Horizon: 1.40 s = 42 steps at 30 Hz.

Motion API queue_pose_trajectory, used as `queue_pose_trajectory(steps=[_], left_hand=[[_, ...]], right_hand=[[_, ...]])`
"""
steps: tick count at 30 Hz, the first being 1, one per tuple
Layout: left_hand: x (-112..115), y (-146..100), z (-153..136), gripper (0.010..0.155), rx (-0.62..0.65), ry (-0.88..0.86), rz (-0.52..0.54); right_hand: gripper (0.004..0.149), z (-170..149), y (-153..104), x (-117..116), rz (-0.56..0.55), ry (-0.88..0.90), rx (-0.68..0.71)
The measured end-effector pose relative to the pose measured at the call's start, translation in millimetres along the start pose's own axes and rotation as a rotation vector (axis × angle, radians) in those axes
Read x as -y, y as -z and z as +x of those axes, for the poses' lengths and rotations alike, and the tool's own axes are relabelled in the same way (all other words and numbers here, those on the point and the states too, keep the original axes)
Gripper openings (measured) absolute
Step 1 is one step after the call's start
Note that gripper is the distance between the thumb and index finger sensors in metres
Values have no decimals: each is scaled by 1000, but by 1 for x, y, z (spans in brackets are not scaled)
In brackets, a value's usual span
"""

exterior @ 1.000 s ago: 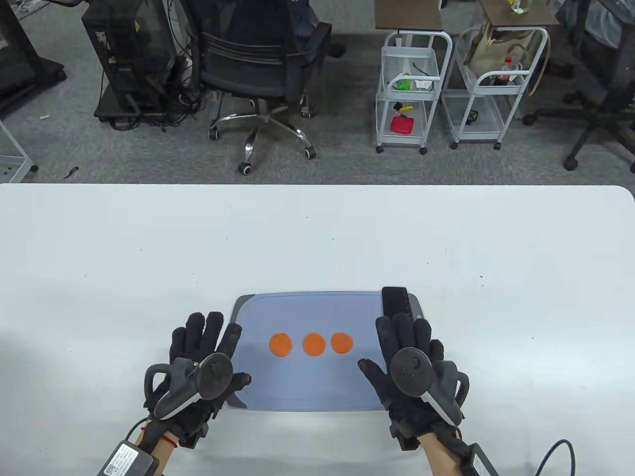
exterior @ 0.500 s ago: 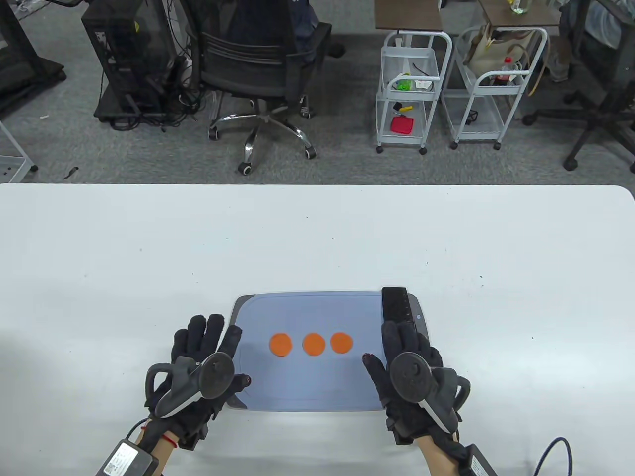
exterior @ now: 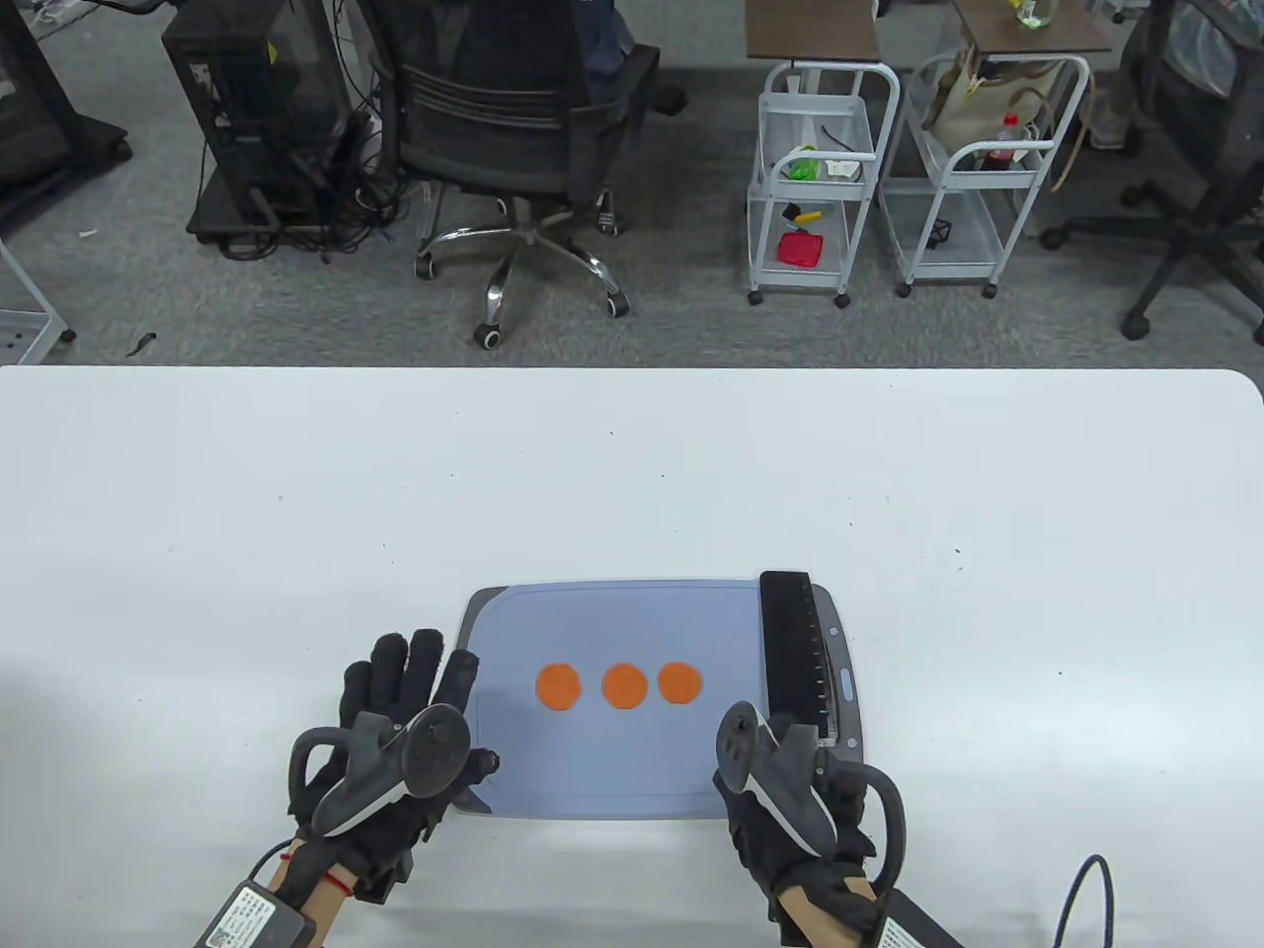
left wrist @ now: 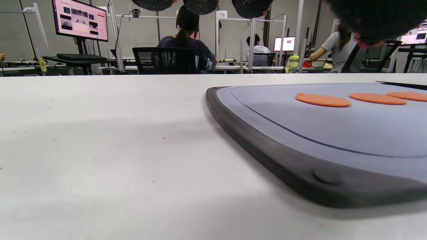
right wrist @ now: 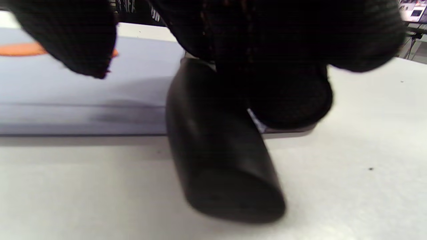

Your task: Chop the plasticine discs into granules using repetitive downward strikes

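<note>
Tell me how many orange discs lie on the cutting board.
3, in a row on the cutting board: left disc, middle disc, right disc. All are whole and apart from each other; none looks hidden.

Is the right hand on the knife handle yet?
Touching. In the right wrist view, the right hand has gloved fingers wrapped over the black knife handle, no gap visible. The table view agrees.

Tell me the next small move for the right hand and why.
Probably lift the black knife by its handle and carry it over the nearest orange disc. The right hand is curled at the handle end, the blade lies flat on the cutting board, and all three discs are uncut. The left hand rests at the board's left edge.
</note>
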<state>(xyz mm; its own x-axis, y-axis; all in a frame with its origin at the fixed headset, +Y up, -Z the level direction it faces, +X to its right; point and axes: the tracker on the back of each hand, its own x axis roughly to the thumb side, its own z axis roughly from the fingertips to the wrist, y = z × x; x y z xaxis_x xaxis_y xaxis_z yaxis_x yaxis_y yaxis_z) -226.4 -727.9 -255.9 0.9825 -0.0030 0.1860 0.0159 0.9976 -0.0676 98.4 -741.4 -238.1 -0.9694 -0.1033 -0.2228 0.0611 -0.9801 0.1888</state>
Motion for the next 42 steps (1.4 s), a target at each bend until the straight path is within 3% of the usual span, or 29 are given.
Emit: queue_pose_trajectory(steps=[12,17,21,27,31,34,36,42], left_hand=[[1,0,3,92,-3,11,-32],[1,2,1,92,-17,-3,-34],[-3,1,2,92,-10,-1,-24],[-8,-1,4,92,-2,-9,-10],[-8,-2,4,92,3,0,-9],[-9,-3,2,92,7,12,-4],[-9,-4,0,92,5,12,-1],[-7,-2,-8,92,-11,8,-13]], right_hand=[[71,-6,18,-8,21,35,-29],[77,-11,18,-6,35,48,-49],[80,-24,20,2,30,134,-86],[72,-41,32,2,109,268,-174],[65,-52,35,4,33,308,-232],[63,-63,34,15,17,417,-230],[59,-70,31,24,-58,501,-238],[54,-60,19,51,-121,578,-101]])
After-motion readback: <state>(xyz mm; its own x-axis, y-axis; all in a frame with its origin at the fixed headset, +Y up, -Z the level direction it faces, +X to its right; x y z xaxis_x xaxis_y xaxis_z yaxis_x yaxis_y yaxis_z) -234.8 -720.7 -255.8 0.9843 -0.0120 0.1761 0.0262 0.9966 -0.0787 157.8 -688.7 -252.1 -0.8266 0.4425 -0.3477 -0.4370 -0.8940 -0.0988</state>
